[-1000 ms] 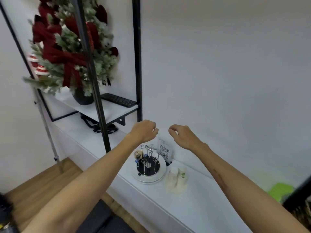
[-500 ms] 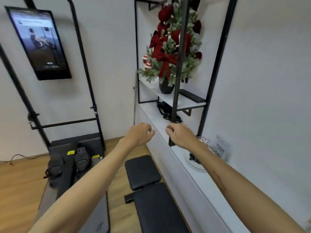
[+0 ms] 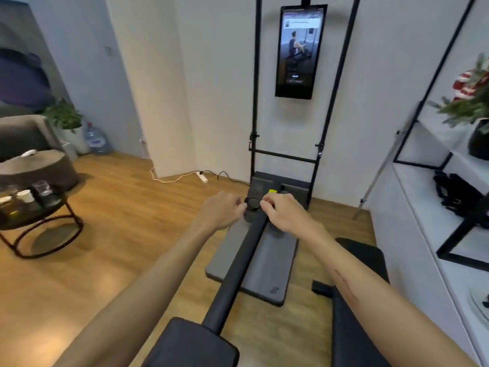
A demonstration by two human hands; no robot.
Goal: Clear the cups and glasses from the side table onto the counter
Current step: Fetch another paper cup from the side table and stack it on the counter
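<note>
Counter (image 3: 412, 215): the long white run stood along the right wall, well apart from the side table, with bare top showing beneath the black shelf frame.
Side table (image 3: 39, 221): a low round one on a black ring base stood at the far left; the cups and glasses were gathered on its dark top.
Left hand (image 3: 221, 210): held out in front at mid-room, fingers loosely curled, gripping nothing.
Right hand (image 3: 284, 211): just beside the left, thumb and forefinger nearly meeting, also carrying nothing.
Glass (image 3: 42, 188): a clear tumbler stood upright toward the table's back edge. I judged it rigid, smooth and breakable, likely slick; best taken round the wall at mid-height, not by the rim.
White cup (image 3: 25, 196): small, upright, near the glass; probably light and stiff, easy to pinch round the body.
Other pieces: more sat left of the cup, too blurred to name.
</note>
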